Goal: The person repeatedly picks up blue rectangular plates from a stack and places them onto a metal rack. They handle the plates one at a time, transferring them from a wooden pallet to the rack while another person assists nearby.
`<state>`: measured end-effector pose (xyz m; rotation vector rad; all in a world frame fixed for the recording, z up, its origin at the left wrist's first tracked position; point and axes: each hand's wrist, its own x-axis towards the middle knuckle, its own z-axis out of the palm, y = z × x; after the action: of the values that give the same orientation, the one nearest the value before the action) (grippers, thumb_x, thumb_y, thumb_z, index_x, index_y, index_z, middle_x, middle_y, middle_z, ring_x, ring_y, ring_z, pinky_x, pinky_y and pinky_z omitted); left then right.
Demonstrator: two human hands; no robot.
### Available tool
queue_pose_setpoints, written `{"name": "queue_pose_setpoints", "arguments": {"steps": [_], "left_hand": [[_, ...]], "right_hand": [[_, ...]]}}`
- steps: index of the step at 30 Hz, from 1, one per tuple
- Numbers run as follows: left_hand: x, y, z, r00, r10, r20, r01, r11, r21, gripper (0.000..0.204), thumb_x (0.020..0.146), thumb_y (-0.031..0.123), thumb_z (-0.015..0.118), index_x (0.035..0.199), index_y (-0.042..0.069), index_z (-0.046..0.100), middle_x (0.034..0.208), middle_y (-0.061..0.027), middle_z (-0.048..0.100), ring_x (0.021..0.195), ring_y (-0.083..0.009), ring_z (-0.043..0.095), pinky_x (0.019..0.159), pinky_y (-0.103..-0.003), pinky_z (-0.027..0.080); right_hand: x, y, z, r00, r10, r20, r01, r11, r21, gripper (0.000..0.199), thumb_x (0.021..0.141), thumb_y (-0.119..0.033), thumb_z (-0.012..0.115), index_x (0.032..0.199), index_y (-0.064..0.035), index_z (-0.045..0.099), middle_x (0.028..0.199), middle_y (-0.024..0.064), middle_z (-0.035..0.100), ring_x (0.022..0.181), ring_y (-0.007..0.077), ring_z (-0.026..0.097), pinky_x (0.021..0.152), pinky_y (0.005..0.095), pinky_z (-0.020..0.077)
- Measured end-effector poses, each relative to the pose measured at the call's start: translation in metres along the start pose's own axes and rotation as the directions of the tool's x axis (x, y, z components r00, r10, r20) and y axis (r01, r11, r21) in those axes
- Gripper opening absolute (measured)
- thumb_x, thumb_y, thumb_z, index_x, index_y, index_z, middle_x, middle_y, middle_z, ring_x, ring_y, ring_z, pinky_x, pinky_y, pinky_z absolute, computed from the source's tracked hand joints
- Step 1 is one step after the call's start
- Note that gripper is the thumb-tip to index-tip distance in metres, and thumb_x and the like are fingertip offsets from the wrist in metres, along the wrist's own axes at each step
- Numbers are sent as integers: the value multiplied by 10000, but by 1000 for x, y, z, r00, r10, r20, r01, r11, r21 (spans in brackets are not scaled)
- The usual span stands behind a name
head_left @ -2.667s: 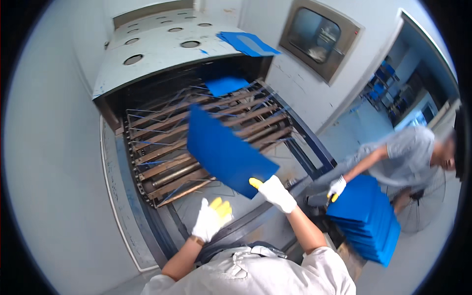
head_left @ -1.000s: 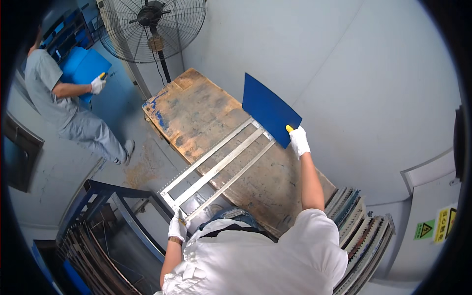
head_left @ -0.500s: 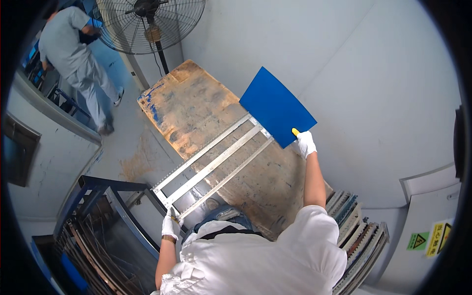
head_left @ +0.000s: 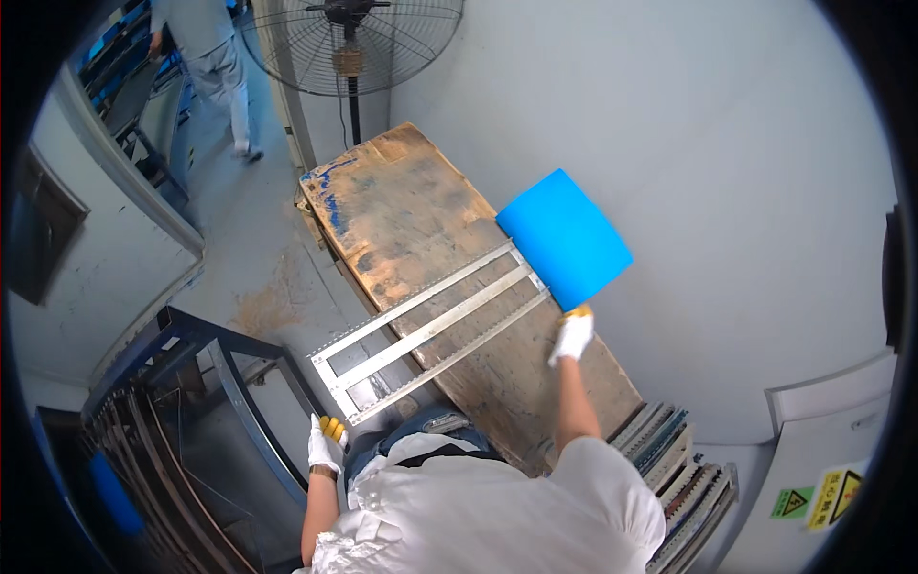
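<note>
Right hand [head_left: 574, 337], gloved, pinched the blue sheet [head_left: 564, 237] by its lower edge, right of centre frame, above the worn wooden bench [head_left: 411, 220]. Left hand [head_left: 325, 447] gripped the metal frame [head_left: 430, 330]. I judged a flat, square lowering best.

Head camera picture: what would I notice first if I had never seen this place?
The bright blue sheet, gripped in the right hand above the worn wooden table, stands out most. Next comes the silvery metal frame lying across that table, with the left hand at its near corner. A big fan stands behind the table.
</note>
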<state>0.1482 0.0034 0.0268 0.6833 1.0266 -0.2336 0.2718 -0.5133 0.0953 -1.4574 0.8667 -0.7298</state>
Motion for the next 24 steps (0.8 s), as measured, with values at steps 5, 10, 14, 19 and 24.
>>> {"name": "queue_pose_setpoints", "arguments": {"steps": [5,10,14,19,24], "left_hand": [[2,-6,-48,998,-49,-41,45,994,-99,372,794,470,486,880,108,497,798,-54,535,696,-193,502,616,-333,414],[-17,13,-89,998,27,-60,-36,989,-146,339,790,436,515,887,112,498,842,-70,558,738,-213,520,667,-369,412],[-23,15,-127,997,37,-70,-50,981,-187,297,794,399,524,862,111,503,823,-68,558,727,-208,523,648,-350,418],[-25,31,-130,992,25,-125,-50,978,-205,262,796,392,524,809,131,496,788,-38,547,719,-185,518,648,-333,413],[0,44,-116,992,49,-119,-76,968,-240,272,789,387,533,837,120,513,811,-53,551,748,-201,524,640,-341,428]], "right_hand": [[-165,-15,86,880,354,316,-147,836,-528,175,748,-88,461,905,-11,473,560,68,519,442,177,492,405,335,413],[-162,80,99,920,80,385,194,759,-621,190,759,-155,487,643,-4,491,531,89,519,439,182,508,386,347,401],[-186,39,122,912,237,336,-35,859,-510,176,786,-169,454,689,-23,465,548,105,516,436,196,495,390,334,404],[-134,97,141,676,-123,727,736,162,-657,279,743,-167,389,647,40,550,643,211,562,621,351,558,546,422,441],[-139,75,212,868,-23,496,397,632,-666,219,721,-171,466,720,43,510,645,202,571,604,327,574,523,413,450]]}}
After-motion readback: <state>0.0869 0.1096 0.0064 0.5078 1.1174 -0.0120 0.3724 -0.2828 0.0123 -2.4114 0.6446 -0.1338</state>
